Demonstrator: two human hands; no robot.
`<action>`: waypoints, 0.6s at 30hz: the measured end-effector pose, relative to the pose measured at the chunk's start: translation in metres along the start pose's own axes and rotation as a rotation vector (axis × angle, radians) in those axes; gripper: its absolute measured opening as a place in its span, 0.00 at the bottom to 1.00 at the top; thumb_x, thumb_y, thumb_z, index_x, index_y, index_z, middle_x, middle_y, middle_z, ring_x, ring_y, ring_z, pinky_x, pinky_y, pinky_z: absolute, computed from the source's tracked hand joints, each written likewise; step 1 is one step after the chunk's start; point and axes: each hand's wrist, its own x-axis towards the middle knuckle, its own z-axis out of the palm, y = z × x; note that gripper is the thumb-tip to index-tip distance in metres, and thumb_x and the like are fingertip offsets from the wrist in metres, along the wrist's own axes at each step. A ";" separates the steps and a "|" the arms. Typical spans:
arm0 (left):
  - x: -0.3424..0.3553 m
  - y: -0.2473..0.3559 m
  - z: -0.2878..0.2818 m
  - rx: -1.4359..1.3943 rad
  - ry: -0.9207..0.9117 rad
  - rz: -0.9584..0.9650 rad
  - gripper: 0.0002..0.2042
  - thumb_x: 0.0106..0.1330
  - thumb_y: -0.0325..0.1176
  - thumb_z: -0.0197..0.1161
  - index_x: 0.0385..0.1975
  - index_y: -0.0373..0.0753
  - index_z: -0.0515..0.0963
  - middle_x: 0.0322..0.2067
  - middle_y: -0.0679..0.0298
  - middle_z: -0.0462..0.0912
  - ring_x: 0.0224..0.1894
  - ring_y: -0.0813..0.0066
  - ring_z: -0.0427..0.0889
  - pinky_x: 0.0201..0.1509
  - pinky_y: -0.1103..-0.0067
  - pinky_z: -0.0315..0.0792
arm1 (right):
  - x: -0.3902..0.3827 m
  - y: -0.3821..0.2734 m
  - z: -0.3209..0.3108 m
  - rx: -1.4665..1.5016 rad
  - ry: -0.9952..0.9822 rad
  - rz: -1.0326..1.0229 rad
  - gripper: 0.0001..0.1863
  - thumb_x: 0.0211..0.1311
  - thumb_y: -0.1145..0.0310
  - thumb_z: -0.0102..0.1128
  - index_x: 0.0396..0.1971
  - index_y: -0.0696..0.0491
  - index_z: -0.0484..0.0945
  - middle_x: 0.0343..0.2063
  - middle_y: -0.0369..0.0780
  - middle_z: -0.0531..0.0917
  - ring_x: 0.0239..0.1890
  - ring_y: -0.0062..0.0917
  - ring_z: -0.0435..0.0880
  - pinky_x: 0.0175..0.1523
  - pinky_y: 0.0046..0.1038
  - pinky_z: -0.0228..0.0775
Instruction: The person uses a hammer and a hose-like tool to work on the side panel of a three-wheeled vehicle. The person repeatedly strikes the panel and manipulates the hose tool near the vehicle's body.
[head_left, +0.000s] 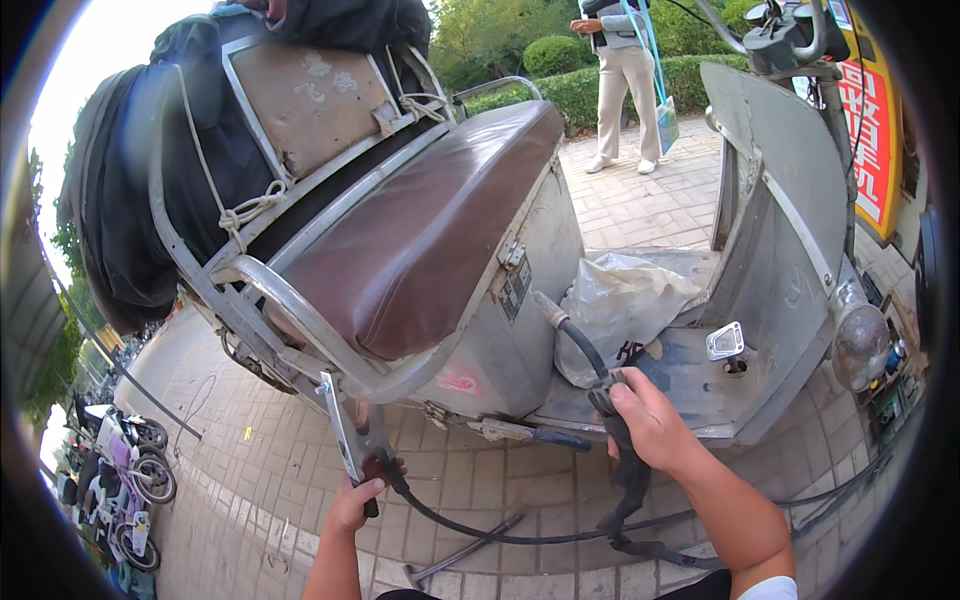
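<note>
My left hand (352,503) is closed round the black grip of a flat metal tool (345,430); its exact kind is unclear. That tool stands upright beside the metal frame at the near end of the tricycle's brown seat (430,230). In my right hand (650,420) is a thick black cable (582,345) with a pale, worn tip, pointing up and left toward the grey seat box (500,350). Black wrapping on the cable hangs below the fist. Another thin black cable (480,536) runs from near my left hand across the paving.
A whitish plastic sack (620,305) and a small silver pedal-like piece (725,342) lie on the footboard (590,405). A T-shaped metal tool (465,550) rests on the paving. One person (625,80) stands beyond the tricycle. Parked bicycles (135,490) are at left.
</note>
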 end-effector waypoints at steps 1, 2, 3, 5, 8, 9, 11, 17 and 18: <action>-0.003 0.003 0.002 0.029 0.015 -0.005 0.36 0.55 0.36 0.67 0.65 0.30 0.64 0.56 0.48 0.78 0.59 0.55 0.78 0.66 0.61 0.69 | 0.015 0.001 -0.001 -0.041 0.021 -0.015 0.23 0.75 0.53 0.47 0.55 0.59 0.68 0.33 0.40 0.78 0.19 0.20 0.78 0.27 0.25 0.72; -0.005 0.004 0.005 0.035 0.024 -0.008 0.36 0.56 0.37 0.67 0.65 0.30 0.64 0.56 0.49 0.78 0.58 0.56 0.79 0.65 0.61 0.69 | 0.023 0.001 -0.003 -0.033 0.012 -0.013 0.22 0.76 0.53 0.46 0.52 0.58 0.69 0.33 0.41 0.79 0.19 0.21 0.78 0.26 0.25 0.72; -0.006 0.005 0.007 0.041 0.035 -0.011 0.36 0.56 0.37 0.67 0.65 0.30 0.64 0.56 0.49 0.78 0.58 0.56 0.79 0.65 0.62 0.70 | 0.029 0.001 -0.005 -0.024 0.003 -0.012 0.21 0.76 0.53 0.45 0.49 0.57 0.69 0.32 0.41 0.79 0.18 0.21 0.78 0.24 0.25 0.71; -0.007 0.006 0.009 0.067 0.062 -0.017 0.37 0.56 0.40 0.67 0.65 0.30 0.64 0.55 0.50 0.78 0.57 0.57 0.79 0.64 0.62 0.71 | 0.037 -0.004 -0.005 -0.002 -0.027 -0.018 0.20 0.76 0.53 0.45 0.45 0.57 0.70 0.30 0.41 0.80 0.15 0.21 0.77 0.20 0.25 0.70; -0.008 0.005 0.008 0.117 0.089 -0.013 0.39 0.56 0.45 0.68 0.66 0.30 0.63 0.55 0.49 0.78 0.57 0.57 0.80 0.62 0.62 0.72 | 0.040 -0.028 -0.005 -0.003 -0.041 0.025 0.22 0.76 0.52 0.47 0.48 0.59 0.71 0.29 0.39 0.77 0.16 0.21 0.75 0.22 0.25 0.69; -0.010 0.001 0.002 0.124 0.095 -0.009 0.39 0.56 0.44 0.68 0.66 0.30 0.62 0.55 0.50 0.78 0.57 0.58 0.79 0.62 0.63 0.72 | 0.043 -0.029 -0.005 -0.001 -0.010 0.017 0.22 0.76 0.52 0.47 0.47 0.59 0.72 0.28 0.39 0.77 0.16 0.21 0.75 0.22 0.25 0.68; -0.009 -0.003 0.000 0.133 0.099 -0.002 0.40 0.57 0.44 0.67 0.67 0.30 0.61 0.56 0.50 0.78 0.58 0.59 0.79 0.63 0.63 0.72 | 0.048 -0.029 -0.010 -0.004 0.068 -0.001 0.23 0.76 0.51 0.47 0.47 0.59 0.72 0.28 0.39 0.77 0.16 0.21 0.75 0.21 0.25 0.68; -0.023 -0.001 0.000 0.208 0.150 -0.016 0.42 0.57 0.44 0.68 0.69 0.31 0.58 0.59 0.52 0.75 0.61 0.61 0.76 0.63 0.66 0.68 | 0.058 -0.022 0.004 -0.092 0.012 0.019 0.25 0.75 0.49 0.48 0.46 0.60 0.73 0.27 0.38 0.77 0.17 0.20 0.75 0.21 0.25 0.69; -0.028 0.000 -0.001 0.245 0.158 -0.014 0.42 0.57 0.44 0.68 0.69 0.32 0.58 0.59 0.52 0.75 0.61 0.61 0.75 0.64 0.66 0.68 | 0.057 -0.022 0.002 -0.062 0.021 0.010 0.25 0.75 0.49 0.48 0.46 0.59 0.73 0.27 0.38 0.76 0.17 0.20 0.75 0.21 0.25 0.69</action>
